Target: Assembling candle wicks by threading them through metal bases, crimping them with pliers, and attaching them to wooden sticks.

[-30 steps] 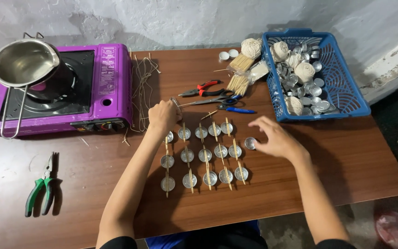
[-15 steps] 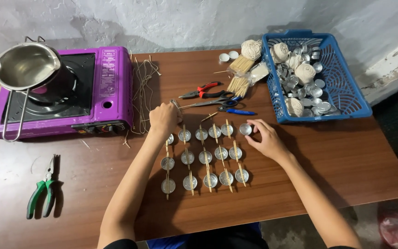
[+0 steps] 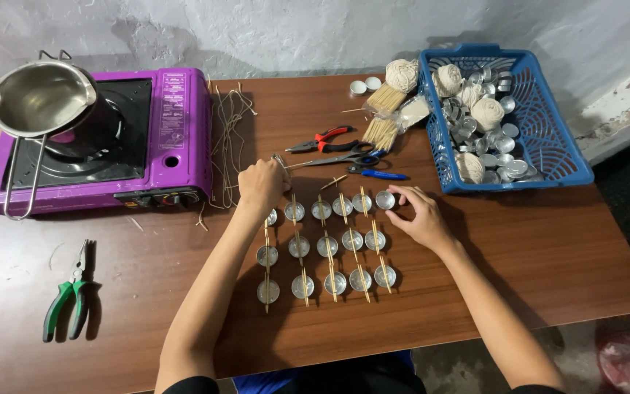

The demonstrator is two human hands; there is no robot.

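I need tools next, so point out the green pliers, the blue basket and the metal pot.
green pliers (image 3: 67, 306), head view, on the handles.
blue basket (image 3: 557, 140), head view, on its right wall.
metal pot (image 3: 38, 98), head view, on its inside.

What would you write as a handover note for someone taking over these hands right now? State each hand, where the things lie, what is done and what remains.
Left hand: closed, at the grid's top left corner.
Right hand: fingers touching the top right cup.
Metal cups: fifteen in rows on the table, sticks across them.
Done: grid laid out.
Left: spare cups in the blue basket; pot on the purple stove looks empty.
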